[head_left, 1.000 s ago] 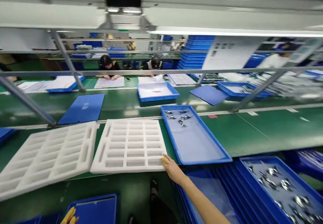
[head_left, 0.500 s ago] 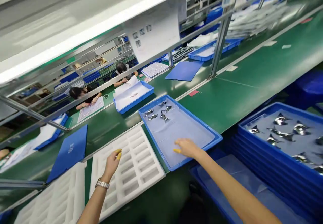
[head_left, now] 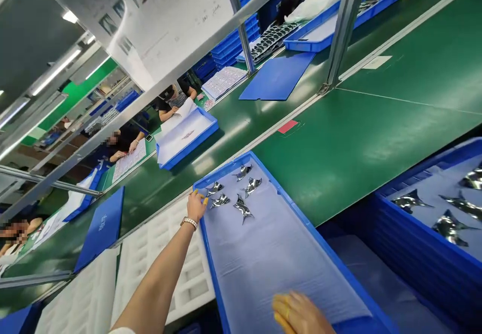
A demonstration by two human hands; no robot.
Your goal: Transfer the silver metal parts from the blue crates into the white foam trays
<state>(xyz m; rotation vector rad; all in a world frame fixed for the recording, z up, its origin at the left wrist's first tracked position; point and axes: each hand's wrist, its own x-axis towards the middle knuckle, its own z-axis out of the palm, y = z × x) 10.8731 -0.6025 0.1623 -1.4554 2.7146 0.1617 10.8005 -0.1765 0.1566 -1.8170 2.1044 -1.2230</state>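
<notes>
My left hand (head_left: 196, 206), with yellow finger covers and a metal watch band at the wrist, is closed on the left rim of a blue tray (head_left: 311, 217) near its far corner. Its thumb lies inside the rim. Several shiny metal ray-shaped pieces (head_left: 243, 207) rest at the tray's far end on a pale liner sheet (head_left: 259, 258). Over the near part of that sheet is my right hand (head_left: 301, 313), somewhat blurred, fingers loosely bent and apart from the thumb. No object shows in it. Whether it touches the sheet I cannot tell.
White foam trays with compartments (head_left: 150, 243) lie left of the blue tray. At right, stacked blue trays (head_left: 417, 183) carry more metal pieces. A metal post (head_left: 341, 37) and rail cross the green bench (head_left: 376, 133). Co-workers sit across the bench behind another blue tray (head_left: 207, 135).
My left hand has moved from above the foam tray to the blue tray's rim. The blue tray appears closer, and my right hand is nearer its front end. The view has shifted.
</notes>
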